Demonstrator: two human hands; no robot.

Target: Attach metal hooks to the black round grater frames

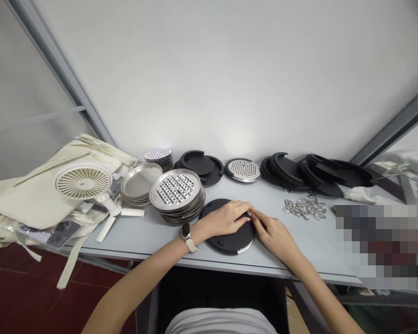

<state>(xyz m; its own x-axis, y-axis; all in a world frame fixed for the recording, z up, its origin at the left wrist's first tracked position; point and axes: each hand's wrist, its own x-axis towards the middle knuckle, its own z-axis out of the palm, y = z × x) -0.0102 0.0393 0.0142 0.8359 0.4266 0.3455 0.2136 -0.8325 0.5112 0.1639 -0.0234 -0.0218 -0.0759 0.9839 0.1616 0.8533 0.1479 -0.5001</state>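
A round black plastic holder (235, 239) lies face down near the table's front edge, and a strip of bright metal rim shows along its lower right side. My left hand (230, 216) lies across its top, fingers bent over the upper right edge. At that same edge the fingertips of my right hand (270, 229) pinch together and meet the left ones. Something small and shiny glints between the fingertips, too hidden to name. Just left of the holder stands a stack of round metal grater plates (176, 190). To the right lies a pile of small metal rings or clips (304, 207).
Plain metal discs (141, 183) are stacked at left, beside a white handheld fan (83, 183) and a cream bag (31, 185). Along the wall sit more black holders (287, 171) and one holder with a grater plate (244, 170). A blurred patch (386, 246) covers the right side.
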